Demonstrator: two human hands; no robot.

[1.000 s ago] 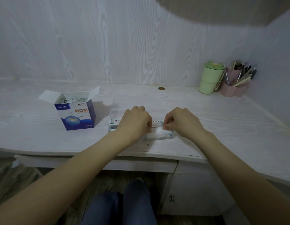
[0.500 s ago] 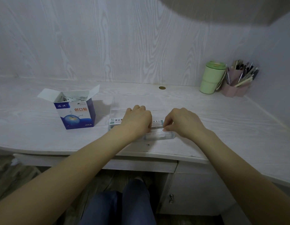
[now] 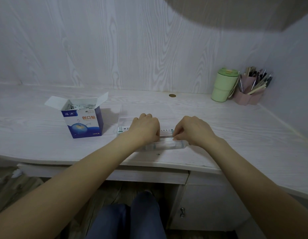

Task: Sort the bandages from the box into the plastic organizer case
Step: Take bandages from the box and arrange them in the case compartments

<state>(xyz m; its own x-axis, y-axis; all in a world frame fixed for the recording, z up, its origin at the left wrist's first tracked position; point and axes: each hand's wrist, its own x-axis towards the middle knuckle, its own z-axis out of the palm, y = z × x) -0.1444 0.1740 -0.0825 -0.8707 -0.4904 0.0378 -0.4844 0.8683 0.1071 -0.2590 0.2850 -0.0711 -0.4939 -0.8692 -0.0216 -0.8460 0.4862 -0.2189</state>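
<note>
A clear plastic organizer case [image 3: 167, 147] lies near the desk's front edge, its lid open toward the back. Both hands are over it. My left hand [image 3: 146, 129] and my right hand [image 3: 193, 130] have curled fingers, and each pinches one end of a small stack of white bandages [image 3: 166, 134] held across the case. More wrapped bandages [image 3: 123, 129] show at the case's left end, partly hidden by my left hand. The blue and white bandage box [image 3: 83, 119] stands open to the left, with several bandages inside.
A green lidded cup [image 3: 223, 85] and a pink pen holder [image 3: 250, 94] full of pens stand at the back right corner. A coin [image 3: 172, 95] lies by the back wall. A wall closes the desk [image 3: 236, 128] on the right. My knees are below the desk edge.
Both hands stayed over the case and sank slightly, bringing the bandages between them lower into it. The box has not moved.
</note>
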